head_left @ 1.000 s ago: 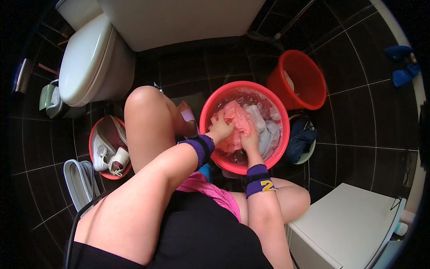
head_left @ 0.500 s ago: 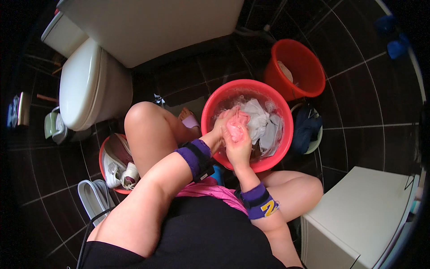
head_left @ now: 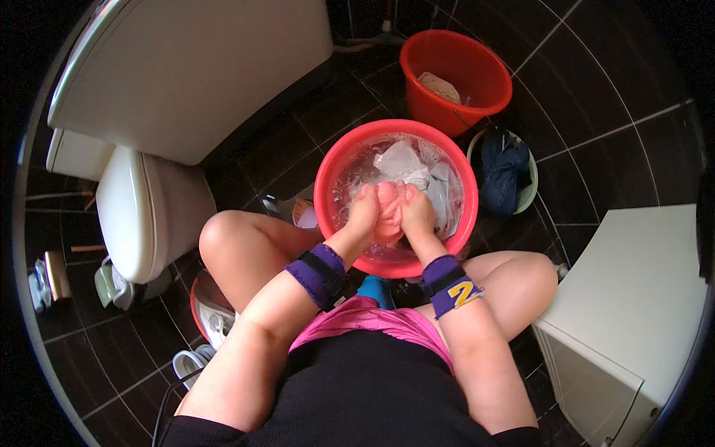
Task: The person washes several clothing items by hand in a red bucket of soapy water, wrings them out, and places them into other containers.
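Observation:
A wet pink cloth [head_left: 389, 214] is bunched between my two hands above the near part of a red basin [head_left: 322, 179]. My left hand [head_left: 363, 211] is closed on the cloth's left side, and my right hand [head_left: 416, 211] grips its right side. Behind the hands, white cloth [head_left: 400, 161] lies in the soapy water, with a pale grey-white piece [head_left: 445, 195] along the basin's right side. The cloth and the fingers hide part of the water beneath them.
Beyond the basin stands a red bucket [head_left: 456, 108] with pale cloth inside. To its right, a light green tub [head_left: 533, 179] holds dark blue cloth. A toilet [head_left: 126, 216] is on the left, with shoes [head_left: 216, 325] in a red tub nearby. A white cabinet [head_left: 625, 276] stands at right.
My hands have moved apart to opposite sides of the pink cloth, which now hangs between them; before, they were pressed together around it. The view has shifted.

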{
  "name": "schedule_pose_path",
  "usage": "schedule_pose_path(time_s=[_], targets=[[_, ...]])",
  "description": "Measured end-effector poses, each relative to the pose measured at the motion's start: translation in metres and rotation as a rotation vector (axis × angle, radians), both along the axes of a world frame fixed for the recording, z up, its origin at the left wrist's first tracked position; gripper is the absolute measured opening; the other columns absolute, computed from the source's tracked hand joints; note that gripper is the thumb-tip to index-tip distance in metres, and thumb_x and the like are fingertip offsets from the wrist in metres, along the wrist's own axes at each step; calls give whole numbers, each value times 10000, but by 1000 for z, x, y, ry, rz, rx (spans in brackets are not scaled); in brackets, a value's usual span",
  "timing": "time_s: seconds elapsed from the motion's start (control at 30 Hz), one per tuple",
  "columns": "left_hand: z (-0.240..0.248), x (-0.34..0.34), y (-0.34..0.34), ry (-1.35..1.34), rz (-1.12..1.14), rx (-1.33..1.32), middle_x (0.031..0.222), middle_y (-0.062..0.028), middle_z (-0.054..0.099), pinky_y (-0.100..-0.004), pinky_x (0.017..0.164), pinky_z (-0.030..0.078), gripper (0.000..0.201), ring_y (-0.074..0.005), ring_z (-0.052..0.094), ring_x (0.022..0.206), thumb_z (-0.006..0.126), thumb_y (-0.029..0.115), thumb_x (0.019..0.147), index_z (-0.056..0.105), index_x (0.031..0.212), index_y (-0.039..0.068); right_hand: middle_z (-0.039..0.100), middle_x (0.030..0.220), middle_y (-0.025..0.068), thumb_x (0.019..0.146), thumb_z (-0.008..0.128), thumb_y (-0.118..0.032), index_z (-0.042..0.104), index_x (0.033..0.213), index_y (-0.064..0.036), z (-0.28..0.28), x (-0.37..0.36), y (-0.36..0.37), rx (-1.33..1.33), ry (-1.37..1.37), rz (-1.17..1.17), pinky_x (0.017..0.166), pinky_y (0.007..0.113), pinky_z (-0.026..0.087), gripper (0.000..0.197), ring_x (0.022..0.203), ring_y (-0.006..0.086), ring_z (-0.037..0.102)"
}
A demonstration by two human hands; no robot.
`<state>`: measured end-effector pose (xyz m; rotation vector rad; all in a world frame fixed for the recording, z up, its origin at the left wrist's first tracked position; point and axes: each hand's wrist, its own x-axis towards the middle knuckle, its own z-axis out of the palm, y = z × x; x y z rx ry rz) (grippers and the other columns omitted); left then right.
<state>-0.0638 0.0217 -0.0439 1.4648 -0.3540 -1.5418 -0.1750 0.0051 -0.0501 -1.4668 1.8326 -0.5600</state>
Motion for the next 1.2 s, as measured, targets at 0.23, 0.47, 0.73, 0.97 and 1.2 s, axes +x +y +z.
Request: schedule_pose_path(time_s=[0.23, 0.47, 0.73, 0.97, 1.2], targets=[[-55, 48, -24, -878, -537, -209, 1094, -178, 598, -342, 885, 439, 411, -276, 573, 1009, 529, 350, 904, 573, 1120, 4, 591, 975, 139, 888, 501, -375, 587, 1095, -164, -15, -34, 3, -54, 95, 141, 739, 485, 480, 307, 856, 381, 591], [-109, 69, -40, -1010, -1092, 127, 1281, -289, 455, -432, 971, 407, 558, -423, 491, 1142, 471, 390, 880, 472, 1266, -13, 468, 1195, 209, 849, 547, -277, 427, 1317, -151, -59, -17, 21, -67, 246, 364, 874, 478, 436, 499, 1029, 421, 501], [-58, 86, -36, -1061, -968, 85, 1209, -224, 530, -392, 920, 450, 479, -360, 560, 1058, 668, 375, 724, 587, 1076, 60, 629, 1062, 173, 805, 634, -285, 674, 1032, -112, -46, -29, 3, 70, 23, 319, 844, 366, 476, 288, 995, 301, 601], [31, 87, -39, -749, -596, -384, 592, 9, 521, -256, 517, 384, 270, -77, 473, 575, 624, 188, 856, 469, 673, 63, 677, 799, 92, 810, 589, -130, 692, 885, -122, 21, -75, 8, -176, -78, 36, 703, 377, 509, 128, 773, 273, 656], [127, 70, -45, -881, -761, -578, 617, 70, 419, -199, 482, 311, 312, -15, 380, 572, 678, 235, 850, 410, 782, 90, 652, 723, 79, 838, 561, -94, 631, 867, -51, 79, -90, -2, -284, -216, 103, 605, 358, 482, 87, 606, 258, 625]])
